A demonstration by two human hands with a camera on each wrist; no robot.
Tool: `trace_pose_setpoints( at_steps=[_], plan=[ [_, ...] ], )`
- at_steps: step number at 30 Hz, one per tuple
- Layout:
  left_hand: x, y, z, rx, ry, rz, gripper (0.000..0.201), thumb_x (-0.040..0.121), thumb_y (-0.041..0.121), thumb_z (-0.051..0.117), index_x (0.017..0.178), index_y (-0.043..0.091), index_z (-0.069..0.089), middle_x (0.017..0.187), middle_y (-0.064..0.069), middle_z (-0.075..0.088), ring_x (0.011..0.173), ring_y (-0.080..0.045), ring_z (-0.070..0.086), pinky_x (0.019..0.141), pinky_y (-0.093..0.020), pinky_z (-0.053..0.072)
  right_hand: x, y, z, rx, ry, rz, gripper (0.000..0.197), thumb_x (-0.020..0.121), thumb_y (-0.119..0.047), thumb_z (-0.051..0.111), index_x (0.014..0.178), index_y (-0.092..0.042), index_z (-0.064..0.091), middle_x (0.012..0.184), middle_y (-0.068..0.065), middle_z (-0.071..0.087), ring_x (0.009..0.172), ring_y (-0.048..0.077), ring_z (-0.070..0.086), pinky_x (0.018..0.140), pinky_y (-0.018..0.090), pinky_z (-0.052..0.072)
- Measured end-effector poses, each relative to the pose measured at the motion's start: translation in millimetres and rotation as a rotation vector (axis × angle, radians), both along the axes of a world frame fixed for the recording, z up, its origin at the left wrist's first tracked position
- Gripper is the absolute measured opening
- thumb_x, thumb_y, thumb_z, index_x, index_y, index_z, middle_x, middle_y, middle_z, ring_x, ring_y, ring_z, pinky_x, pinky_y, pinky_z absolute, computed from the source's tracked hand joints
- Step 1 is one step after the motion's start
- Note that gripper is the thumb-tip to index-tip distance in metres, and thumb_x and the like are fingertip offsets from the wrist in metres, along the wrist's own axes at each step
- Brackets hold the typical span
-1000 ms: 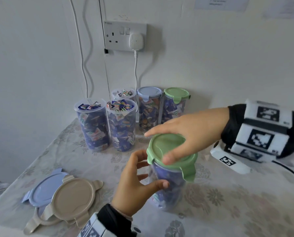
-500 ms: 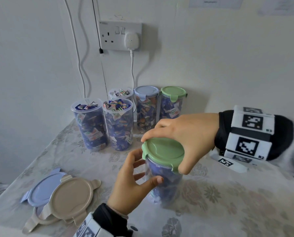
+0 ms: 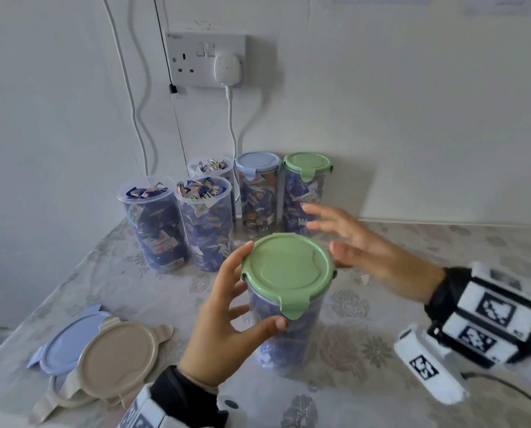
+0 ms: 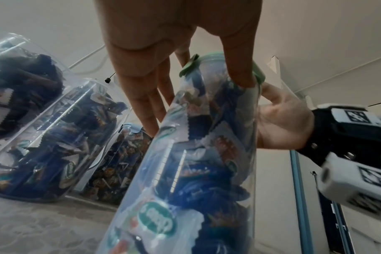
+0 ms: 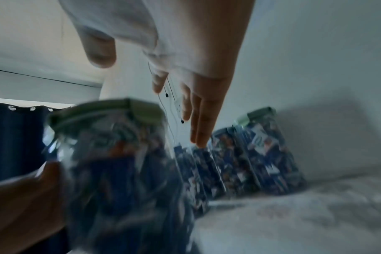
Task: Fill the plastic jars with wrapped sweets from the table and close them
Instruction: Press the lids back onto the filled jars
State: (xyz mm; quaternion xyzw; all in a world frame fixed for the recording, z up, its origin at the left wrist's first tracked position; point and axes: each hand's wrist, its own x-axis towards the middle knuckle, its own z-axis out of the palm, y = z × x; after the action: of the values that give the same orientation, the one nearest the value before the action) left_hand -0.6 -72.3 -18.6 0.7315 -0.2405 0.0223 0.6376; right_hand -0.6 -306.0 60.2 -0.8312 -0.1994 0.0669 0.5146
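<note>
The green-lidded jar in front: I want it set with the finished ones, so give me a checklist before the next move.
1. Green lid seated on the front jar: ok.
2. Near clip folded down: ok.
3. Other clips latched: cannot tell.
4. Left hand steadies the jar: ok.
5. Right hand off the lid, fingers spread: ok.
6. All jars lidded: not ok, three open jars remain.

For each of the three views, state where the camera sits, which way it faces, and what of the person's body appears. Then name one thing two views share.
Head: high, facing down and forward at the green-lidded jar; both hands show.
Left wrist: low, facing up along the left hand holding that jar.
Right wrist: low, blurred, along the open right hand.
Shared: the same jar, in all views.
</note>
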Motion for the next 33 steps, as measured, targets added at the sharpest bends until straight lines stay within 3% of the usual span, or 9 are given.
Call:
trace_pose_setpoints(
  at_steps=[4,7,13,16,20,25,28,31,33],
  plan=[
    [0,-4,1,-0.029,0.006,0.033,0.085,0.05,0.045,0.081,0.123,0.056,0.039,0.127,0.024,0.053,0.118,-0.001,0.052,0.083,-0.028,0.054,-15,7,-45,0.166,-0.027,0.035,0.076,0.075,-0.068,0.06,0.139,-0.056,0.021,0.147,-0.014,0.038,0.129,0.01,0.047,0.105,0.033,0.042],
    [-3,-12,3,-0.075,0.008,0.042,0.088,0.045,0.052,0.085,0.123,0.054,0.044,0.128,0.018,0.056,0.119,-0.005,0.054,0.085,-0.043,0.055,-19,14,-61,0.221,-0.081,-0.016,0.079,0.075,-0.064,0.063,0.14,-0.053,0.019,0.138,-0.026,0.043,0.127,0.007,0.049,0.1,0.025,0.044],
    [3,-45,10,-0.162,0.006,0.06,0.085,0.041,0.057,0.087,0.118,0.053,0.052,0.123,0.014,0.061,0.115,-0.008,0.058,0.074,-0.034,0.058,-13,-4,-65,0.318,-0.175,-0.179,0.078,0.07,-0.069,0.065,0.136,-0.053,0.026,0.134,-0.029,0.045,0.122,0.004,0.053,0.092,0.021,0.049],
    [15,-72,12,-0.18,-0.008,0.058,0.088,0.042,0.056,0.086,0.122,0.049,0.05,0.123,0.013,0.062,0.117,-0.008,0.057,0.076,-0.035,0.058,-7,-27,-64,0.363,-0.174,-0.205,0.08,0.066,-0.065,0.072,0.134,-0.056,0.029,0.136,-0.025,0.045,0.124,0.008,0.051,0.096,0.03,0.049],
    [38,-115,13,-0.207,-0.029,0.045,0.087,0.047,0.052,0.085,0.125,0.046,0.048,0.125,0.009,0.061,0.118,-0.007,0.056,0.076,-0.024,0.055,12,-68,-65,0.404,-0.179,-0.266,0.081,0.063,-0.055,0.08,0.131,-0.053,0.037,0.135,-0.018,0.049,0.124,0.014,0.053,0.098,0.04,0.048],
    [76,-171,8,-0.207,-0.035,0.048,0.082,0.056,0.025,0.082,0.129,0.034,0.043,0.13,-0.001,0.057,0.118,-0.01,0.056,0.078,-0.019,0.053,43,-115,-67,0.377,-0.184,-0.371,0.082,0.065,-0.047,0.079,0.135,-0.049,0.037,0.133,-0.021,0.052,0.121,0.003,0.053,0.093,0.026,0.05],
    [101,-196,5,-0.176,-0.044,0.081,0.082,0.056,0.025,0.08,0.127,0.038,0.042,0.129,0.003,0.057,0.118,-0.009,0.056,0.08,-0.019,0.052,66,-139,-69,0.335,-0.187,-0.427,0.08,0.068,-0.045,0.081,0.135,-0.052,0.037,0.134,-0.018,0.053,0.119,0.0,0.053,0.09,0.025,0.052],
    [124,-215,1,-0.132,-0.074,0.142,0.082,0.058,0.026,0.081,0.127,0.043,0.04,0.129,0.011,0.056,0.12,-0.007,0.054,0.09,-0.028,0.052,92,-157,-70,0.345,-0.178,-0.409,0.08,0.067,-0.038,0.076,0.136,-0.048,0.036,0.139,-0.015,0.048,0.122,-0.005,0.049,0.094,0.021,0.048],
    [140,-225,-2,-0.119,-0.078,0.184,0.084,0.06,0.017,0.084,0.126,0.044,0.04,0.129,0.012,0.055,0.12,-0.005,0.053,0.096,-0.035,0.05,109,-165,-70,0.361,-0.167,-0.377,0.079,0.068,-0.032,0.074,0.136,-0.044,0.034,0.14,-0.014,0.046,0.123,-0.009,0.046,0.096,0.015,0.044]
  ],
)
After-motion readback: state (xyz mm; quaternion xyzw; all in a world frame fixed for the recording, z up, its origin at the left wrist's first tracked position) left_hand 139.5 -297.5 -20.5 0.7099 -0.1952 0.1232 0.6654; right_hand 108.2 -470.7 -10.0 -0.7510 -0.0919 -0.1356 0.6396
